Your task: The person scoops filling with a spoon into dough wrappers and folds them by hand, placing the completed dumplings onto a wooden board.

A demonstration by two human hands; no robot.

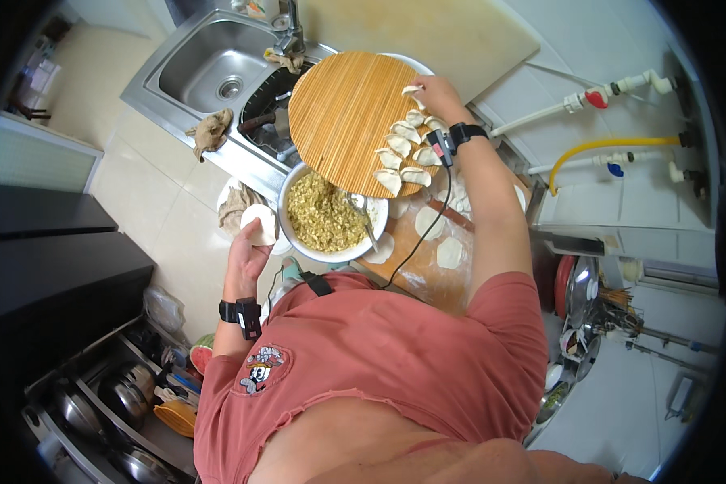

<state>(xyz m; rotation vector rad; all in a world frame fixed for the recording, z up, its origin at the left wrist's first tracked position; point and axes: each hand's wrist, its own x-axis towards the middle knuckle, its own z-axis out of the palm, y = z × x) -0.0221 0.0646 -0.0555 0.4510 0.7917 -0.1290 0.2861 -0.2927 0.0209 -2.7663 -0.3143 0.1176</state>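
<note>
A round white dumpling wrapper (259, 225) rests in my left hand (248, 256), its fingers curled at the edge, left of a white bowl (283, 211). That bowl holds chopped yellow-green filling (323, 216) and a metal spoon (369, 227) leaning at its right side. My right hand (439, 98) is at the far right edge of a round bamboo tray (339, 113), its fingertips closed on a folded dumpling (413, 92). Several more folded dumplings (398, 145) sit on the tray's right part, nearer to me.
Flat wrappers (449, 253) lie on a floured wooden board (411, 270) right of the bowl. Behind the tray's left side is a steel sink (210, 68) with a faucet (291, 36); a rag (210, 131) hangs over its edge. Pipes (573, 105) run along the right wall.
</note>
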